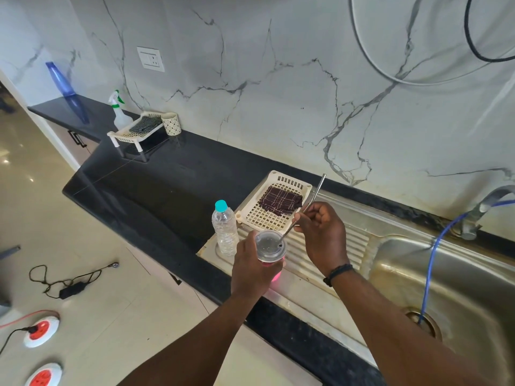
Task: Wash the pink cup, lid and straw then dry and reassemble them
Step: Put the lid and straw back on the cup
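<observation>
My left hand [252, 270] grips the pink cup [274, 275] from the left, holding it above the steel drainboard. A clear lid [269, 244] sits on top of the cup. My right hand [320, 232] pinches a metal straw [313, 199] near its middle. The straw slants up to the right, and its lower tip is in the lid's hole. Most of the cup is hidden behind my left hand.
A clear water bottle [225, 229] with a teal cap stands left of the cup. A cream perforated tray [262, 215] holds a dark checked cloth [281, 201]. To the right, the steel sink [395, 263] has a tap [485, 207] and a blue hose [437, 254].
</observation>
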